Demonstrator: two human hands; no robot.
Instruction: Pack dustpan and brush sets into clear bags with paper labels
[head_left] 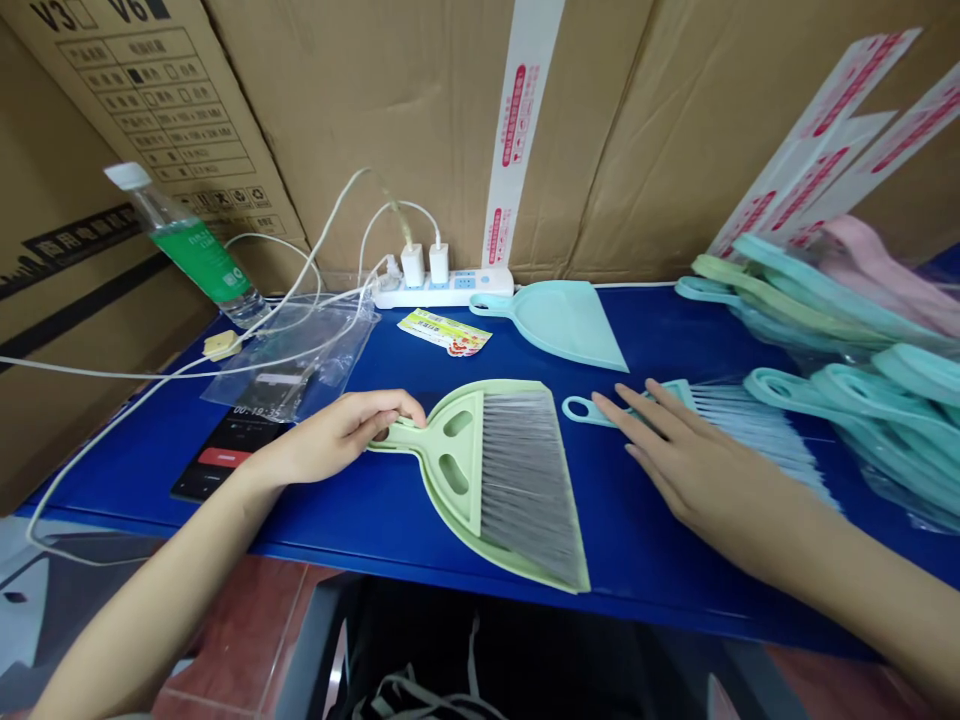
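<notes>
My left hand (341, 437) is closed around the handle end of a light green hand brush (525, 480). The brush, with grey bristles, lies in a matching green dustpan (480, 548), their handles stacked together. My right hand (694, 470) rests with fingers stretched out over a turquoise hand brush (750, 420), partly covering its handle and head. Pale blue bristles show beyond the hand. Behind both hands, a turquoise dustpan (566, 322) lies flat on the blue table (360, 545).
Turquoise dustpans (862, 410) and plastic-wrapped green and pink ones (892, 260) pile up at the right. A power strip (457, 292) with chargers stands by the cardboard (420, 110). At left are a bottle (199, 260), a phone (225, 455), a plastic bag (337, 340), cables and a yellow packet (444, 332).
</notes>
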